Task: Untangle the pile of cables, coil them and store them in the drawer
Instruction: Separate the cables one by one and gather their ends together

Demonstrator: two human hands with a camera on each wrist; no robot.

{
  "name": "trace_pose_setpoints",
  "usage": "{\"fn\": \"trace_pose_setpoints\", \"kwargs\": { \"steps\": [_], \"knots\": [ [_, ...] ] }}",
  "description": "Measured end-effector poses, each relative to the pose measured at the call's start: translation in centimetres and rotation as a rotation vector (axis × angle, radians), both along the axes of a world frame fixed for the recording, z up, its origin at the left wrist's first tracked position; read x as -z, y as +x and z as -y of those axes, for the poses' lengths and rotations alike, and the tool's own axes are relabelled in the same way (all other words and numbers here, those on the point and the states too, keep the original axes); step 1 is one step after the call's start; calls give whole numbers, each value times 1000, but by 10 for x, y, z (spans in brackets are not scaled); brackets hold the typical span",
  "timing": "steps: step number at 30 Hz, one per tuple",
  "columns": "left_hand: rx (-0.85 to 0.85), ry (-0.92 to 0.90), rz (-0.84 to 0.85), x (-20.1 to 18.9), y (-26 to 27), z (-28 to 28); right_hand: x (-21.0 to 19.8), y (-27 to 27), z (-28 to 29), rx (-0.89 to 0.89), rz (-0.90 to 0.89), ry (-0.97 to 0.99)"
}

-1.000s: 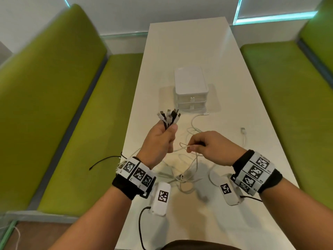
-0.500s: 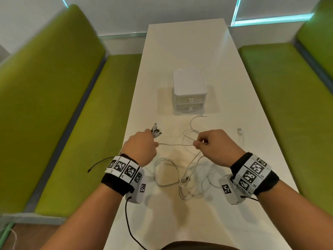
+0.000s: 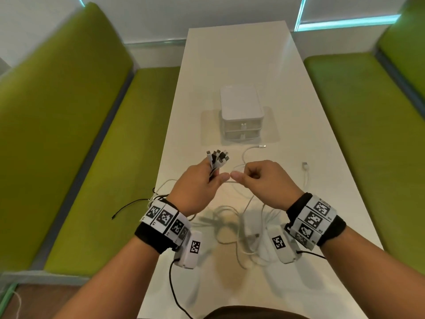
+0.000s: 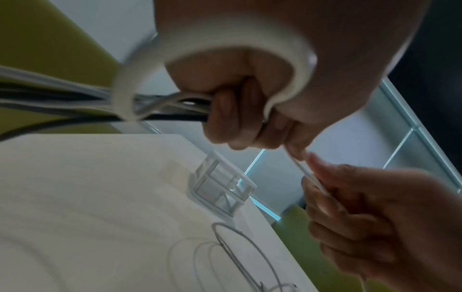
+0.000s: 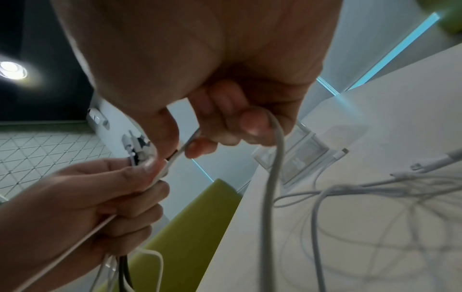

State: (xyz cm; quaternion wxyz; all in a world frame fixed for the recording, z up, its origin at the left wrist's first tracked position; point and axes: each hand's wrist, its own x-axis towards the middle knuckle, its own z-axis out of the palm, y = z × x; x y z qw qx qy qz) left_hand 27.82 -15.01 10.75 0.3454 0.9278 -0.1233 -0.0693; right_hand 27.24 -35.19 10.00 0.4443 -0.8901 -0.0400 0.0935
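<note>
My left hand (image 3: 199, 180) grips a bundle of white and black cable ends (image 3: 217, 158) whose plugs fan out above the fist; the cables trail back past my left wrist and over the table's left edge. My right hand (image 3: 259, 178) pinches a thin white cable (image 3: 230, 182) between thumb and forefinger, right beside the left thumb. In the right wrist view that white cable (image 5: 175, 156) runs from the right fingers into the left hand (image 5: 105, 189). A loose tangle of white cables (image 3: 241, 226) lies on the table below both hands. The small white drawer unit (image 3: 241, 111) stands farther back, both drawers closed.
The long white table (image 3: 253, 65) runs away from me between green benches (image 3: 80, 134) on both sides. One loose plug end (image 3: 262, 146) lies just before the drawer unit, another cable end (image 3: 305, 166) to the right of my right hand.
My left hand has come back up and toward the right hand, with the fan of plugs showing above the fist again. The gap between the two hands has closed.
</note>
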Motion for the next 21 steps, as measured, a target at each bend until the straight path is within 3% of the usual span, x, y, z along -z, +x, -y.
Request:
{"fn": "trace_pose_setpoints", "kwargs": {
  "steps": [6, 9, 13, 15, 18, 21],
  "knots": [
    [-121, 137, 71, 4, 10, -21, -1, -5, 8, 44, -221, 214],
    [-119, 211, 87, 5, 12, -35, 7, -4, 13, 85, -95, -4],
    [52, 458, 76, -1, 5, -35, 9, -5, 20, 61, 22, -492],
    [71, 551, 121, -3, 1, -28, 7, -7, 15, -58, 23, -516],
    [96, 414, 122, 4, -1, -15, 0, -10, 3, -224, 5, -290],
    [162, 41, -106, 10, -7, -1, -3, -9, -4, -292, 81, -134]
  ]
}}
